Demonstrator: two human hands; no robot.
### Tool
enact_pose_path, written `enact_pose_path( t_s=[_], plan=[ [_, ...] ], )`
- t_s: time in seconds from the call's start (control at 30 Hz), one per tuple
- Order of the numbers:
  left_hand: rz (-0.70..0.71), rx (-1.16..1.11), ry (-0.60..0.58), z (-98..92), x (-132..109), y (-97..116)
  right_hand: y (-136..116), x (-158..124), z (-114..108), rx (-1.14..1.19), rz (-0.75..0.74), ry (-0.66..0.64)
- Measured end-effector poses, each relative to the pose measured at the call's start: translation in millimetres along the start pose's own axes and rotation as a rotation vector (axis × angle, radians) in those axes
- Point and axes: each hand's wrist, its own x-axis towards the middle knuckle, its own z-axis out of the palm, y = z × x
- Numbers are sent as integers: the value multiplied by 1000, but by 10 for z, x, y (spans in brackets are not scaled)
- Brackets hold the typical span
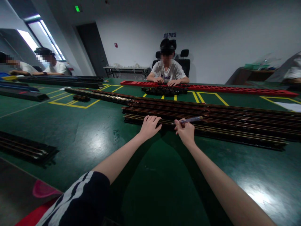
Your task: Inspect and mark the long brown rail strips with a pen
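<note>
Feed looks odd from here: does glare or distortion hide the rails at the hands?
Head view: wide-angle distortion bows the long dark metal rails; glare patches sit on the glossy green table, away from the left hand; the right hand and its slim clear-handled tool are dim but sharp.

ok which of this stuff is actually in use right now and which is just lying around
In use: left hand on the near end of the long dark rails; right hand holding a clear-handled tool over them.
Lying about: black parts pile, short rails at left, red tray by another person.
</note>
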Motion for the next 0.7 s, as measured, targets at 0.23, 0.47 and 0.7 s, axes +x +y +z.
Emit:
enact_pose_path(
  t_s=[0.23,0.47,0.7],
  plan=[
    [7,12,2,3,-1,10,-15,-3,-5,-4,8,2],
    [2,35,36,27,-5,22,-8,1,-9,-2,3,-10],
    [-8,37,46,38,-15,9,-15,-7,-1,7,-11,-25]
  ],
)
